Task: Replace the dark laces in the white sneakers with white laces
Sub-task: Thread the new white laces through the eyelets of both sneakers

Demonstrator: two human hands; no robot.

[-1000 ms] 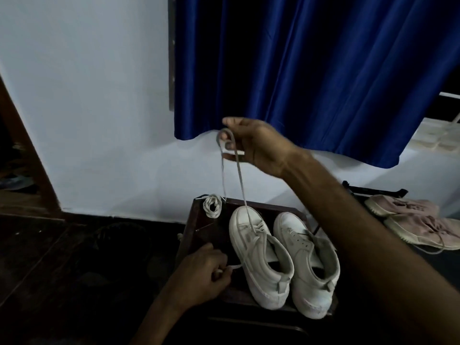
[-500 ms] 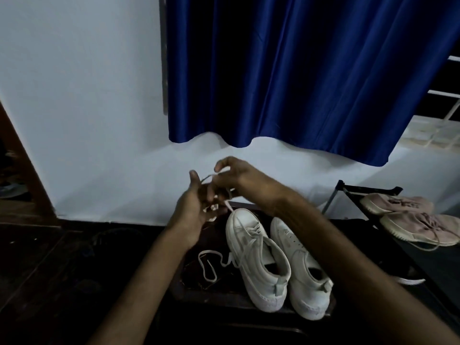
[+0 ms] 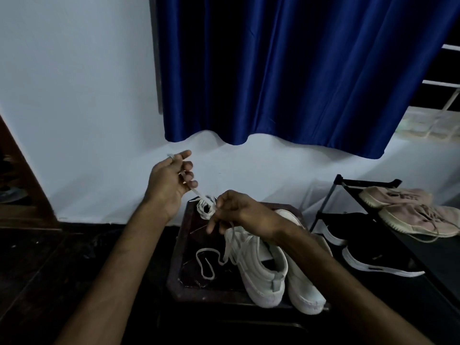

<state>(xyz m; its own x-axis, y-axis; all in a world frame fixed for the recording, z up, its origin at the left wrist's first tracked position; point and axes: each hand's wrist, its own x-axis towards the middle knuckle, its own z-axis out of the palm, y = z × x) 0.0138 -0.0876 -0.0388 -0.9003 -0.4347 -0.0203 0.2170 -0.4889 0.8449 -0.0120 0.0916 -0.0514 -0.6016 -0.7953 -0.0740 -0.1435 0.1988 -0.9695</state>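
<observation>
Well, from the head camera, the only view I have, the left hand is raised in front of the wall with its fingers curled round one end of a white lace; the tip pokes out past the forefinger. The right hand pinches the lace's coiled bundle just above the back edge of the dark stool. Both white sneakers stand side by side on that stool, heels toward me. A second lace lies looped on the stool beside the left-hand shoe and seems to be threaded into it. I judge the lace light, limp and quick to tangle — best taken by its stiff tip, with the coil held loosely so the turns pay out one at a time.
</observation>
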